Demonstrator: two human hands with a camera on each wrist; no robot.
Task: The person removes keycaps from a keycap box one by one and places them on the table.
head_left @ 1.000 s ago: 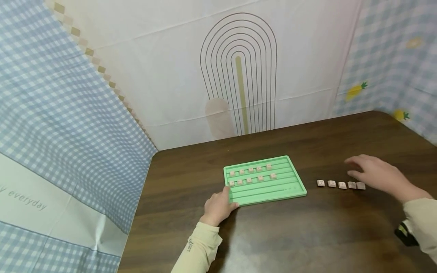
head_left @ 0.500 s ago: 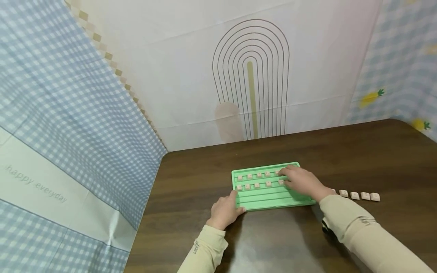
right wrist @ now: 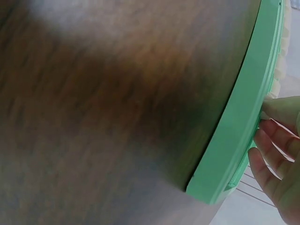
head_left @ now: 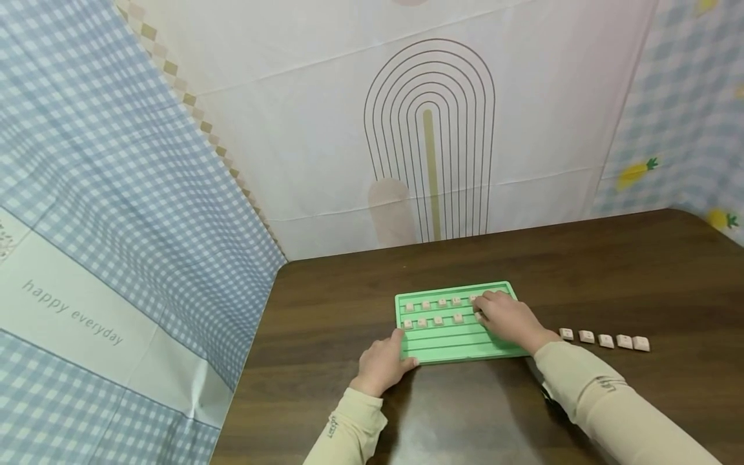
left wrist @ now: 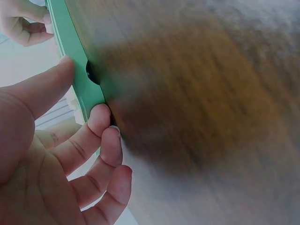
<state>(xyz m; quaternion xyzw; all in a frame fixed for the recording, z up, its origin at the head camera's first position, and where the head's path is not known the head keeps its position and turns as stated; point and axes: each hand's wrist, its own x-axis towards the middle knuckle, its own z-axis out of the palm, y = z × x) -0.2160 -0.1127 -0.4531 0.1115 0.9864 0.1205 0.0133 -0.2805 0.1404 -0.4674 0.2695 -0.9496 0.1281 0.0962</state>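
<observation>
A light green ridged tray [head_left: 450, 352] lies on the table with two rows of small white keycaps [head_left: 442, 303] along its upper ridges. My left hand [head_left: 380, 363] grips the tray's near left corner, the thumb along the front edge and fingers around the side, as the left wrist view shows. Over the tray's right half, my right hand [head_left: 511, 320] pinches a keycap [right wrist: 265, 115] at the right end of the rows. Its fingers cover part of that spot in the head view. The right wrist view catches only a sliver of white at the thumb tip.
Several loose keycaps [head_left: 606, 340] lie in a line on the dark wooden table [head_left: 337, 290], right of the tray and beside the right forearm. A white printed cloth [head_left: 314, 148] hangs behind the table, and blue checked cloth [head_left: 145, 194] hangs at the left.
My right hand has moved left from above the loose keycaps to the tray's right half, then shifted only slightly. The left hand keeps its hold on the tray corner. The head view has shifted.
</observation>
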